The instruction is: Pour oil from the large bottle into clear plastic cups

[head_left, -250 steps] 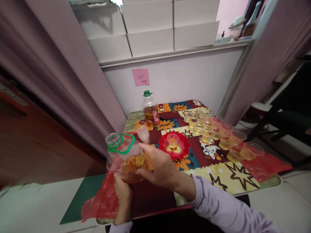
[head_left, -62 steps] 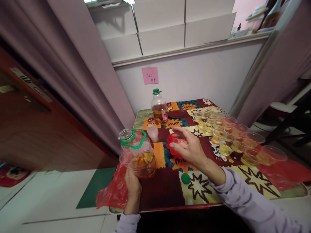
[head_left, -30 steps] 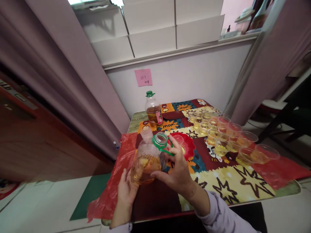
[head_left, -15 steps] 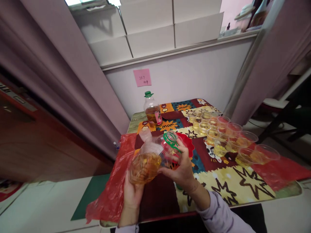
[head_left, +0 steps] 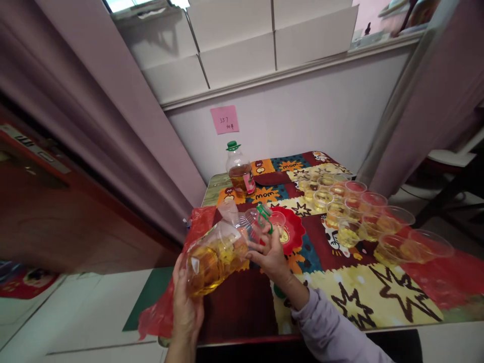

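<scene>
Both hands hold a clear plastic jug [head_left: 215, 252] of amber liquid with a green handle ring at its open neck. The jug is tilted well over to the right, its mouth near a small clear cup [head_left: 278, 220] that stands on a red dish [head_left: 297, 233]. My left hand [head_left: 184, 302] cradles the jug's base from below. My right hand [head_left: 269, 253] grips it near the neck. A green cap [head_left: 279, 292] lies on the table just beside my right wrist.
A colourful patterned cloth covers the table [head_left: 363, 282]. Several clear cups of yellow liquid [head_left: 350, 212] stand in rows at the right. A second bottle [head_left: 239, 172] with a green cap stands at the back. A red plastic bag [head_left: 162, 312] hangs off the left edge.
The jug has gone from upright on the table to lifted and tipped far over toward the cup on the red dish. My right hand moved from the dish to the jug's neck.
</scene>
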The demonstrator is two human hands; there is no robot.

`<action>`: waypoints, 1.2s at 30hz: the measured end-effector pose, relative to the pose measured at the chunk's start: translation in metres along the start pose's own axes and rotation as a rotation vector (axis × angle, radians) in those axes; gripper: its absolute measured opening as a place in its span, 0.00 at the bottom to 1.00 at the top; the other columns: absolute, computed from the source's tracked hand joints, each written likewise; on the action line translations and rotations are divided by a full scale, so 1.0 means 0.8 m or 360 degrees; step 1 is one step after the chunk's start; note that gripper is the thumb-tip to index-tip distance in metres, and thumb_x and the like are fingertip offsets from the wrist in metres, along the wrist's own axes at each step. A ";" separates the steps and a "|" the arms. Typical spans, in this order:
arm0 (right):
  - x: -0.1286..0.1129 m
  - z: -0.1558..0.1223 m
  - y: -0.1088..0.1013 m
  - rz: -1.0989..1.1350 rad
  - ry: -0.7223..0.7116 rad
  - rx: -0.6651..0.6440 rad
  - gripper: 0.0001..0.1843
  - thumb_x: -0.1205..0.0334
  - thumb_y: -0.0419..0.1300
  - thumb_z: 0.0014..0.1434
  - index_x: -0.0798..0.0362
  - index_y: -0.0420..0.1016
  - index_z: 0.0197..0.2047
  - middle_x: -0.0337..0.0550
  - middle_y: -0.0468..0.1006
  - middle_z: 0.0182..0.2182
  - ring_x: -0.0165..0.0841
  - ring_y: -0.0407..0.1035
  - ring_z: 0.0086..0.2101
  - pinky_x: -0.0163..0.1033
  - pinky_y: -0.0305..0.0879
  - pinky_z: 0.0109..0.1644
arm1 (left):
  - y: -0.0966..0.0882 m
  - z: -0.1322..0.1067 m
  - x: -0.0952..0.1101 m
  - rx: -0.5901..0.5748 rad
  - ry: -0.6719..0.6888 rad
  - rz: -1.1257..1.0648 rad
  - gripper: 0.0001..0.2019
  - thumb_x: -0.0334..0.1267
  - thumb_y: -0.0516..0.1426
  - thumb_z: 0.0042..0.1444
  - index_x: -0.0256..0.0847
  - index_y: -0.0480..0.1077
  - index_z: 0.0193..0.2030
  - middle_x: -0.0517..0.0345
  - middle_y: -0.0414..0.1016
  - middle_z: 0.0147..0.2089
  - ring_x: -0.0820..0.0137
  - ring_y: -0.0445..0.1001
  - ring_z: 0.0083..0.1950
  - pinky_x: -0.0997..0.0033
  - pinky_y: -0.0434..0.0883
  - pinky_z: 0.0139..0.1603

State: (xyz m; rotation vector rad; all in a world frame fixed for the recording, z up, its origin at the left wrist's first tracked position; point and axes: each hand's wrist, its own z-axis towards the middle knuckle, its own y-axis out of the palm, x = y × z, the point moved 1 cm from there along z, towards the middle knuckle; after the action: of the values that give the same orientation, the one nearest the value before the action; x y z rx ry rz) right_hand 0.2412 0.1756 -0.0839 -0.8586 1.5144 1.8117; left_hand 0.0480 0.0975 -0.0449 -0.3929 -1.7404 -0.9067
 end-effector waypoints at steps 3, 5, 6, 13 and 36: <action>0.007 0.003 -0.002 -0.0010 0.0052 0.0030 0.46 0.47 0.84 0.39 0.42 0.54 0.47 0.55 0.69 0.69 0.53 0.76 0.62 0.59 0.82 0.58 | -0.003 0.003 0.008 0.0097 -0.0013 0.0056 0.27 0.51 0.72 0.52 0.59 0.78 0.60 0.65 0.81 0.60 0.65 0.76 0.61 0.67 0.72 0.60; 0.011 0.005 -0.003 -0.0001 0.0046 0.0048 0.46 0.48 0.84 0.39 0.42 0.54 0.46 0.56 0.66 0.71 0.54 0.72 0.65 0.58 0.82 0.57 | -0.005 0.004 0.013 0.0123 -0.0018 0.0082 0.27 0.49 0.72 0.52 0.59 0.78 0.60 0.65 0.81 0.58 0.67 0.77 0.57 0.69 0.73 0.55; 0.013 0.006 -0.002 0.0019 0.0044 0.0044 0.45 0.49 0.84 0.38 0.42 0.54 0.45 0.55 0.66 0.71 0.54 0.72 0.66 0.58 0.83 0.56 | -0.005 0.004 0.015 0.0127 -0.0017 0.0093 0.27 0.49 0.72 0.52 0.59 0.77 0.60 0.65 0.81 0.58 0.67 0.77 0.56 0.70 0.73 0.53; 0.020 0.004 -0.001 0.0066 0.0085 0.0026 0.43 0.48 0.83 0.41 0.42 0.53 0.43 0.54 0.65 0.72 0.50 0.75 0.63 0.53 0.84 0.54 | -0.001 0.002 0.030 0.0219 -0.0038 0.0181 0.29 0.48 0.72 0.51 0.59 0.77 0.61 0.65 0.83 0.51 0.68 0.79 0.48 0.72 0.74 0.43; 0.027 0.008 -0.008 0.0049 0.0089 0.0100 0.42 0.43 0.82 0.43 0.41 0.54 0.45 0.45 0.81 0.53 0.46 0.82 0.55 0.53 0.84 0.52 | 0.026 0.003 0.050 0.0187 0.0021 0.0272 0.31 0.44 0.73 0.47 0.53 0.76 0.60 0.63 0.83 0.46 0.69 0.78 0.46 0.72 0.72 0.46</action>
State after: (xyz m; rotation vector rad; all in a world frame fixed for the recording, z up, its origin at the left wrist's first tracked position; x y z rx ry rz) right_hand 0.2329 0.1836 -0.1040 -0.8670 1.6193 1.7657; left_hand 0.0454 0.1064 -0.0008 -0.4498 -1.7104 -0.6799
